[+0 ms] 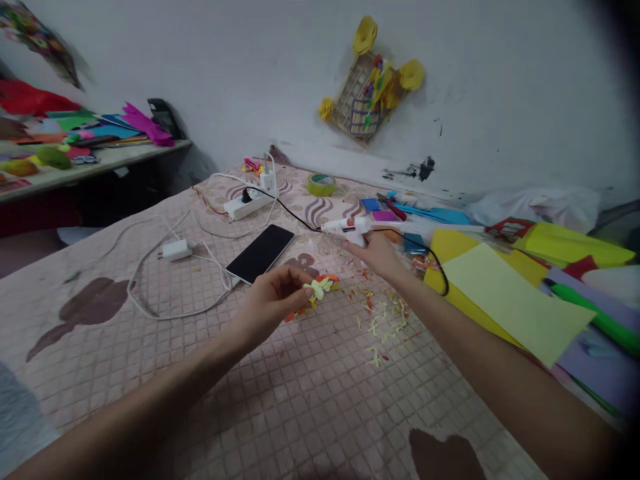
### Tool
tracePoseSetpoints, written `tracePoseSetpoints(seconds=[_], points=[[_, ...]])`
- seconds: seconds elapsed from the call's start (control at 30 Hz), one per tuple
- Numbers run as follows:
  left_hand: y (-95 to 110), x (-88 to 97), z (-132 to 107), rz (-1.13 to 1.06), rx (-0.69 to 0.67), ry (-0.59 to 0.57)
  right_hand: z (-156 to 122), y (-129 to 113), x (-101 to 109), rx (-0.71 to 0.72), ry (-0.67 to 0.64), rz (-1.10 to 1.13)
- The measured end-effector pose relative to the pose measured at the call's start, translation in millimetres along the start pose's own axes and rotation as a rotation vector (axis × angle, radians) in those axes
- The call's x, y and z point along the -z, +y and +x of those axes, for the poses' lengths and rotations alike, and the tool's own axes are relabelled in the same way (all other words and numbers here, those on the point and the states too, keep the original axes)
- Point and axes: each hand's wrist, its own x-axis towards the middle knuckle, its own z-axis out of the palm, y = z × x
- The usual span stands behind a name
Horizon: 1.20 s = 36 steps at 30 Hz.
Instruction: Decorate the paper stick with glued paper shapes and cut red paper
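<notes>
My left hand (273, 297) pinches a small pale-yellow paper cut-out (316, 288) between thumb and fingers, just above an orange and yellow paper flower piece (327, 283) on the patterned bedspread (150, 347). My right hand (377, 255) reaches further away and is closed around the handle of a white glue gun (347, 227), whose nozzle points left. Its black cord (300, 217) runs back to a white power strip (247, 205).
A black phone (260, 253) and a white charger (175, 250) with cables lie to the left. Yellow, purple and green paper sheets (510, 300) are stacked on the right. Paper scraps (385, 327) litter the middle. A tape roll (321, 185) sits by the wall, which bears a stick-and-flower craft (373, 83).
</notes>
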Motion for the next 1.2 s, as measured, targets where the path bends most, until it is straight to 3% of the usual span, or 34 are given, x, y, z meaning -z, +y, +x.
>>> tracePoseSetpoints(seconds=[0.27,0.4,0.63,0.87,1.07,1.2], points=[[12,-0.1,0,0.005,-0.054,-0.019,-27,-13,43,-0.101,0.076,0.207],[19,0.8,2,-0.014,-0.069,0.021,-40,-21,53,-0.112,0.087,0.266],[24,-20.6,17,-0.117,0.011,0.008,-54,-24,44,-0.077,0.153,0.556],[23,-56.0,45,-0.243,-0.041,0.102,-69,-47,35,-0.058,0.124,0.894],[22,-62.8,48,-0.247,-0.045,0.076,-74,-49,39,-0.102,0.182,0.835],[21,-58.2,44,-0.095,-0.107,0.025,-76,-44,42,-0.108,0.207,0.739]])
